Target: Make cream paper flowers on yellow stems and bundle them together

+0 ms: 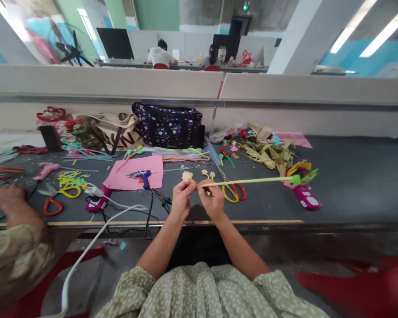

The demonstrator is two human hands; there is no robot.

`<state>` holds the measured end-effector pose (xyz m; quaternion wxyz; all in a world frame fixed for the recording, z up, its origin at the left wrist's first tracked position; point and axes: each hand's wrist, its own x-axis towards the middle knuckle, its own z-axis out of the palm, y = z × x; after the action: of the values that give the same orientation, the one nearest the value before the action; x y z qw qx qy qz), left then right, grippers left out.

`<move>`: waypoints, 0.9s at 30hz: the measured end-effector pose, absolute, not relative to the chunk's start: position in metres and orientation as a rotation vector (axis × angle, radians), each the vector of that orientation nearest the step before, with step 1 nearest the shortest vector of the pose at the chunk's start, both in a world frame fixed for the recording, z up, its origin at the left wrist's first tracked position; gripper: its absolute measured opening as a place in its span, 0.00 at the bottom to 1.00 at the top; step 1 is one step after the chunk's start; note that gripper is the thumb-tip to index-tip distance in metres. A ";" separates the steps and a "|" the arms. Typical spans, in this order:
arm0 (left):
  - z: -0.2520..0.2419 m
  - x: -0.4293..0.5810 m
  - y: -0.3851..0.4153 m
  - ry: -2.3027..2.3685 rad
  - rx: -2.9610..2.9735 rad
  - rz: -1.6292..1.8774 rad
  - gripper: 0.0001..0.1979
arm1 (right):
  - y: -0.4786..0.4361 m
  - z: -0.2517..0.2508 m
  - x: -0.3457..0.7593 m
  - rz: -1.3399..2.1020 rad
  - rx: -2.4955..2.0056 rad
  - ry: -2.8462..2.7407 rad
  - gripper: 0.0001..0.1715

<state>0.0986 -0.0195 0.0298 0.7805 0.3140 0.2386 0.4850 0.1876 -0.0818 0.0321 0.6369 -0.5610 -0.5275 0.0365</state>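
Observation:
My left hand (181, 197) is closed in a pinch just under a small cream artificial flower (187, 176). Close beside it, my right hand (213, 199) pinches one end of a light green tape strip (248, 181). The strip stretches to the right, level above the table, to a brighter green piece (296, 179) by the flower scraps. The fingers of both hands nearly meet. Behind my right hand are more small cream flowers (204, 172), partly hidden. Scissors with yellow and red handles (231, 194) lie just right of that hand.
A blue glue gun (144, 179) rests on pink paper (155, 170), with pliers (166, 201) nearby. A purple pack (307, 197) lies at the right. Bags (167, 126) stand along the back. At the left is a co-worker's hand (9, 198); a white cable (96, 238) crosses the table edge.

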 end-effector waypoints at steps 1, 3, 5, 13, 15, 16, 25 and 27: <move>0.028 0.099 -0.016 0.516 0.698 1.047 0.11 | -0.080 0.031 0.188 0.142 -1.283 -1.169 0.05; 0.025 0.101 -0.011 0.521 0.743 1.051 0.11 | -0.076 0.028 0.190 0.254 -1.281 -1.097 0.06; 0.022 0.101 -0.005 0.519 0.787 1.060 0.10 | -0.072 0.026 0.192 0.363 -1.274 -1.025 0.06; 0.014 0.101 0.017 0.520 0.940 1.059 0.09 | -0.055 0.024 0.195 0.754 -1.147 -0.768 0.10; 0.014 0.100 0.020 0.511 0.973 1.050 0.09 | -0.052 0.024 0.195 0.848 -1.096 -0.684 0.11; 0.015 0.099 0.021 0.508 0.988 1.046 0.09 | -0.051 0.024 0.195 0.896 -1.074 -0.642 0.11; 0.012 0.100 0.025 0.485 0.997 0.996 0.10 | -0.053 0.025 0.192 0.944 -1.099 -0.651 0.11; 0.007 0.104 0.023 0.538 0.897 1.016 0.10 | -0.053 0.021 0.193 0.601 -1.215 -0.804 0.08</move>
<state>0.1042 0.0226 0.0075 0.7460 0.4096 0.2456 0.4641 0.1935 -0.0531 0.0209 0.7051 -0.5467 -0.3617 0.2702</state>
